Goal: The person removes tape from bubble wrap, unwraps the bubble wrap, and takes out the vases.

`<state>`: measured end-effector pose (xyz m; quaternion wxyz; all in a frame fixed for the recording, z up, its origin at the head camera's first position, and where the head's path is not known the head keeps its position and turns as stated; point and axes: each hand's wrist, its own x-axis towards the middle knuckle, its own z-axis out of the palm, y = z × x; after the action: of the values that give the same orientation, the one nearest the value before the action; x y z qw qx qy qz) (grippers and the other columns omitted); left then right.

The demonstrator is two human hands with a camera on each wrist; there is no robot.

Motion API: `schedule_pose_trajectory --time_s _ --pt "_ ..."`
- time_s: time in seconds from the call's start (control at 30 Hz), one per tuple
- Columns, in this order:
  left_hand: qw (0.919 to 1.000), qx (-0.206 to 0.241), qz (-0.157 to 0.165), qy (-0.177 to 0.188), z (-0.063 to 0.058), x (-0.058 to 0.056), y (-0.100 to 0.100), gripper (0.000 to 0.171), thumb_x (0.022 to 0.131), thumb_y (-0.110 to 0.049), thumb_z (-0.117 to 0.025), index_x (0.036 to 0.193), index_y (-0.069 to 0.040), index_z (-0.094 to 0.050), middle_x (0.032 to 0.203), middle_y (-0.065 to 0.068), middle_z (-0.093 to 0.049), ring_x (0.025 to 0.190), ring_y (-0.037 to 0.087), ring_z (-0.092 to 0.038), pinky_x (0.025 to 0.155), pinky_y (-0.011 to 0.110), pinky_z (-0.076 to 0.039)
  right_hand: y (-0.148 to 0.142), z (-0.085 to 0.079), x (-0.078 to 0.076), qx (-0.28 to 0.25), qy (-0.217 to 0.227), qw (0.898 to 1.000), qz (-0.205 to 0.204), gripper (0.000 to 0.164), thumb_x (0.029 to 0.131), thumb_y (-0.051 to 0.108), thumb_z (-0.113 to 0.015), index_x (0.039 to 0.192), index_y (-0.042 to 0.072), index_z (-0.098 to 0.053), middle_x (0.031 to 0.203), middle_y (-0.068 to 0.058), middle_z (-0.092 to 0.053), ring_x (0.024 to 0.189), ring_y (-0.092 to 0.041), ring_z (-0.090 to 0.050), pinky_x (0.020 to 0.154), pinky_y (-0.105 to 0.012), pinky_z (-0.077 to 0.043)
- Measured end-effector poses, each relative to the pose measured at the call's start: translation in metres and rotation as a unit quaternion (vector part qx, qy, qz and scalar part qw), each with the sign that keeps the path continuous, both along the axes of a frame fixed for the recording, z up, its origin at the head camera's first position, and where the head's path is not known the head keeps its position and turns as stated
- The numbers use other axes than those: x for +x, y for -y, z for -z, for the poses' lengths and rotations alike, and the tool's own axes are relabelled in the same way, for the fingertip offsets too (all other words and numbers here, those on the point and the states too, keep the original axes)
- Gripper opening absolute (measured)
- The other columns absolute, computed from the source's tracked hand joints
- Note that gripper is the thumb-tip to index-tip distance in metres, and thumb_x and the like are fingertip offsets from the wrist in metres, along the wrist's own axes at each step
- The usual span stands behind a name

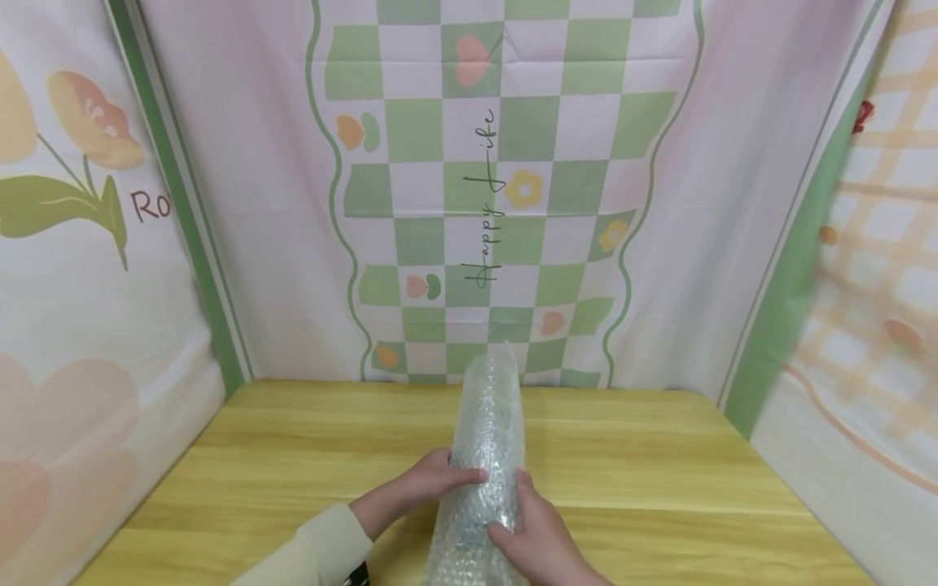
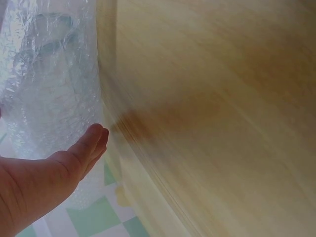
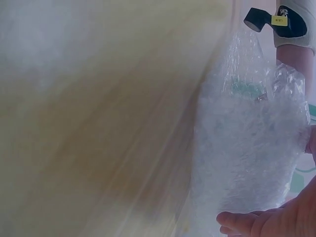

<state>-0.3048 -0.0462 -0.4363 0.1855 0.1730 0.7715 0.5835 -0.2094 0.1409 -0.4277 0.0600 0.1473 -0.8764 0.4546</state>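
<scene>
A long roll of clear bubble wrap (image 1: pixel 489 423) runs from the near edge of the head view toward the back of the table. My left hand (image 1: pixel 428 480) grips its left side, with the thumb laid across the top. Lower down, my right hand (image 1: pixel 538 537) holds the right side, thumb on the wrap. Faint greenish-blue lines show through the plastic (image 2: pixel 54 89) in the left wrist view; I cannot tell what is inside. The right wrist view shows the wrap's loose, crumpled end (image 3: pixel 286 81) near the left forearm.
The wood-grain table (image 1: pixel 308 439) extends on both sides of the roll. Behind it hangs a green-and-white checked cloth (image 1: pixel 469 187), with more printed cloths at the left (image 1: pixel 81 325) and right (image 1: pixel 865 285). A dark wrist camera (image 3: pixel 281 22) sits on the left sleeve.
</scene>
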Motion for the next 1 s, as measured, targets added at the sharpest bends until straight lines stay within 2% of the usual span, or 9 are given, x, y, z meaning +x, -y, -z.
schedule_pose_trajectory --time_s 0.13,0.5,0.77,1.0 --pt "1.0000 0.000 0.000 -0.001 0.0001 0.0003 -0.0003 0.061 0.088 -0.035 -0.069 0.130 0.006 -0.050 0.110 0.012 -0.063 0.099 0.030 -0.063 0.085 0.047 -0.055 0.0003 0.0009 0.0003 0.014 -0.017 1.000 0.007 0.089 0.080 0.015 -0.074 0.141 -0.023 -0.021 0.135 -0.042 -0.039 0.118 -0.046 -0.051 0.097 -0.054 -0.044" --pt "1.0000 0.005 0.006 0.001 -0.0023 0.0023 0.0006 0.063 0.089 -0.035 -0.068 0.133 0.006 -0.048 0.113 0.012 -0.063 0.102 0.030 -0.063 0.086 0.048 -0.055 -0.0012 0.0013 0.0017 0.036 -0.021 0.999 0.014 0.085 0.085 0.019 -0.071 0.142 -0.021 -0.022 0.139 -0.040 -0.037 0.118 -0.045 -0.052 0.098 -0.054 -0.043" --pt "1.0000 0.006 -0.001 0.001 0.0005 0.0016 0.0005 0.061 0.089 -0.034 -0.069 0.130 0.007 -0.050 0.111 0.012 -0.064 0.100 0.031 -0.063 0.085 0.048 -0.055 -0.0024 0.0038 0.0005 0.040 -0.029 0.999 0.012 0.082 0.087 0.020 -0.070 0.142 -0.020 -0.024 0.136 -0.039 -0.042 0.104 -0.033 -0.061 0.092 -0.049 -0.051" --pt "1.0000 0.006 0.004 0.000 -0.0003 0.0014 0.0009 0.063 0.089 -0.036 -0.068 0.132 0.006 -0.049 0.112 0.011 -0.063 0.102 0.029 -0.062 0.088 0.047 -0.054 -0.0026 0.0037 0.0004 0.033 -0.021 0.999 0.012 0.079 0.089 0.020 -0.067 0.142 -0.020 -0.024 0.137 -0.038 -0.041 0.112 -0.035 -0.056 0.096 -0.051 -0.047"
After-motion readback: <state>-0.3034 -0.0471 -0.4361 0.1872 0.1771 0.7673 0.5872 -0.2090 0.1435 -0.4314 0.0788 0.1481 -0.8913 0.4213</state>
